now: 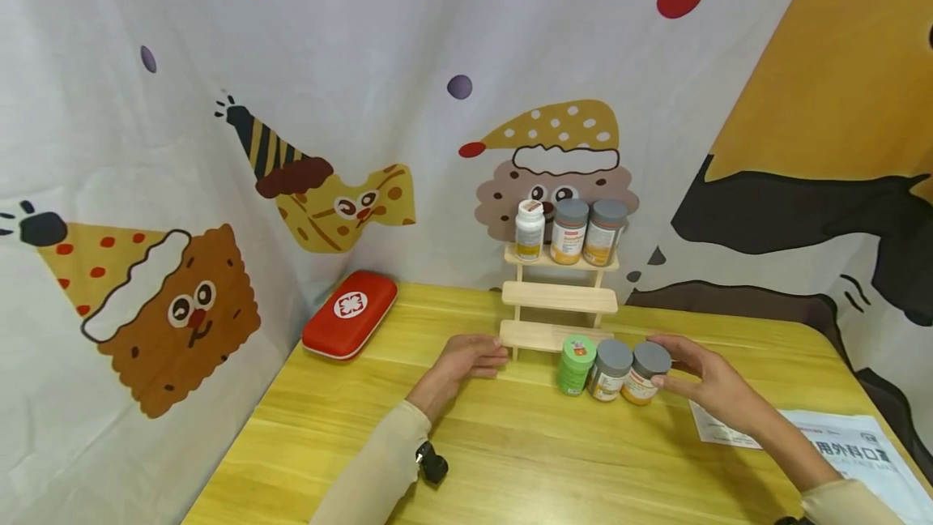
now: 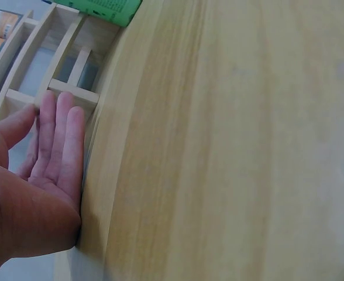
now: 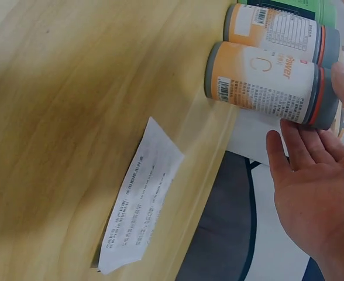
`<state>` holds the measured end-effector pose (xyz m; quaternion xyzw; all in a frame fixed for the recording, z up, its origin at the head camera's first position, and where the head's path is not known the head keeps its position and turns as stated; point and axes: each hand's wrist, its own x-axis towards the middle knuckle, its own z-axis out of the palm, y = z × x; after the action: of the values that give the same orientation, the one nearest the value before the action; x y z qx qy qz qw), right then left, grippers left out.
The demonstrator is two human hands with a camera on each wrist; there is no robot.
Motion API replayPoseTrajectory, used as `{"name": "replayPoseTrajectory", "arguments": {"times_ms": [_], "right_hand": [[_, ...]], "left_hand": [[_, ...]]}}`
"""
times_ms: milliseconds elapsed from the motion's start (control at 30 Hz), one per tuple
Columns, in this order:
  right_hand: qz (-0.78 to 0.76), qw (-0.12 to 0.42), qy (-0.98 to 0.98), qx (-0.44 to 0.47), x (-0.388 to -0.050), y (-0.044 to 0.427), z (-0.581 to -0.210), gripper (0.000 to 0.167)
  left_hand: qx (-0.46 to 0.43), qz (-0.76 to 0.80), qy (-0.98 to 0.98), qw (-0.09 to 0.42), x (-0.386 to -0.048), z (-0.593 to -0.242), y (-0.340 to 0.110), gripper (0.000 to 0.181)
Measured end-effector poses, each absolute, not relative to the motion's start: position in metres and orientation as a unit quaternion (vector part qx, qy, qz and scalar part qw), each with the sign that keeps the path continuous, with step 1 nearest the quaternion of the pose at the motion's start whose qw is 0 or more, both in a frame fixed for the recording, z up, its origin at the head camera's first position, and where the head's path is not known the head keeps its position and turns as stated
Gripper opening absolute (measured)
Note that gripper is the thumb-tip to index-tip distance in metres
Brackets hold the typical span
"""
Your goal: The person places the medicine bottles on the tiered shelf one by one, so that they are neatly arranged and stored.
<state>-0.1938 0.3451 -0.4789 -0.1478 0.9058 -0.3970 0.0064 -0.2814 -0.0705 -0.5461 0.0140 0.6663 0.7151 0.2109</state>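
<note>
At the left end of a small three-step wooden rack point(image 1: 548, 296), my left hand point(image 1: 466, 359) holds its fingers straight, the tips at the lowest step. The same hand point(image 2: 49, 175) shows an empty palm in the left wrist view. My right hand point(image 1: 710, 383) has thumb and fingers around the grey lid of a supplement jar point(image 1: 641, 389), which has an orange and white label point(image 3: 262, 79). Beside that jar, in a row before the rack, stand another grey-lidded jar point(image 1: 607, 386) and a green bottle point(image 1: 573, 377).
A white bottle point(image 1: 529, 233) and two grey-lidded jars point(image 1: 568, 238) stand on the rack's top step. The red case point(image 1: 351, 316) lies at the back left. On the right are a printed paper point(image 3: 140, 205) and a white mask packet point(image 1: 867, 460). A patterned curtain hangs behind.
</note>
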Motion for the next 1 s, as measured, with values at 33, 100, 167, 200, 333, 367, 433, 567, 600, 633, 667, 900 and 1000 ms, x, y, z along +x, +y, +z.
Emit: {"name": "replayPoseTrajectory", "arguments": {"times_ms": [33, 100, 167, 200, 333, 367, 433, 567, 600, 633, 667, 900, 1000], "right_hand": [[-0.399, 0.007, 0.905, -0.145, -0.194, 0.345, -0.479, 0.064], [-0.401, 0.005, 0.905, -0.141, -0.193, 0.345, -0.48, 0.062], [-0.4, -0.001, 0.906, -0.139, -0.193, 0.345, -0.481, 0.06], [-0.399, -0.003, 0.907, -0.137, -0.192, 0.344, -0.481, 0.058], [-0.393, -0.009, 0.91, -0.131, -0.192, 0.343, -0.48, 0.055], [-0.391, -0.008, 0.911, -0.13, -0.193, 0.343, -0.479, 0.055], [-0.39, -0.009, 0.912, -0.126, -0.193, 0.343, -0.478, 0.055], [-0.392, -0.014, 0.911, -0.127, -0.194, 0.345, -0.475, 0.056], [-0.392, -0.018, 0.911, -0.127, -0.195, 0.345, -0.473, 0.056], [-0.392, -0.022, 0.911, -0.13, -0.195, 0.345, -0.472, 0.056], [-0.394, -0.023, 0.91, -0.132, -0.195, 0.346, -0.47, 0.055], [-0.387, -0.055, 0.912, -0.122, -0.199, 0.348, -0.457, 0.049], [-0.379, -0.084, 0.913, -0.122, -0.202, 0.346, -0.45, 0.048]], "left_hand": [[0.014, 0.715, 0.667, 0.21, -0.281, -0.546, -0.07, 0.04], [0.015, 0.714, 0.668, 0.208, -0.281, -0.547, -0.07, 0.039], [0.016, 0.713, 0.669, 0.208, -0.281, -0.547, -0.07, 0.039], [0.016, 0.713, 0.67, 0.208, -0.281, -0.547, -0.07, 0.039], [0.014, 0.714, 0.668, 0.211, -0.281, -0.546, -0.071, 0.038], [0.015, 0.713, 0.669, 0.211, -0.281, -0.546, -0.071, 0.038], [0.017, 0.712, 0.669, 0.21, -0.281, -0.545, -0.071, 0.038], [0.016, 0.715, 0.666, 0.211, -0.282, -0.545, -0.071, 0.039], [0.015, 0.717, 0.664, 0.211, -0.282, -0.545, -0.071, 0.039], [0.013, 0.718, 0.663, 0.212, -0.283, -0.546, -0.071, 0.039], [0.011, 0.719, 0.662, 0.212, -0.283, -0.546, -0.071, 0.039], [0.009, 0.719, 0.662, 0.21, -0.283, -0.546, -0.071, 0.039], [0.009, 0.718, 0.664, 0.21, -0.282, -0.546, -0.07, 0.04]]}}
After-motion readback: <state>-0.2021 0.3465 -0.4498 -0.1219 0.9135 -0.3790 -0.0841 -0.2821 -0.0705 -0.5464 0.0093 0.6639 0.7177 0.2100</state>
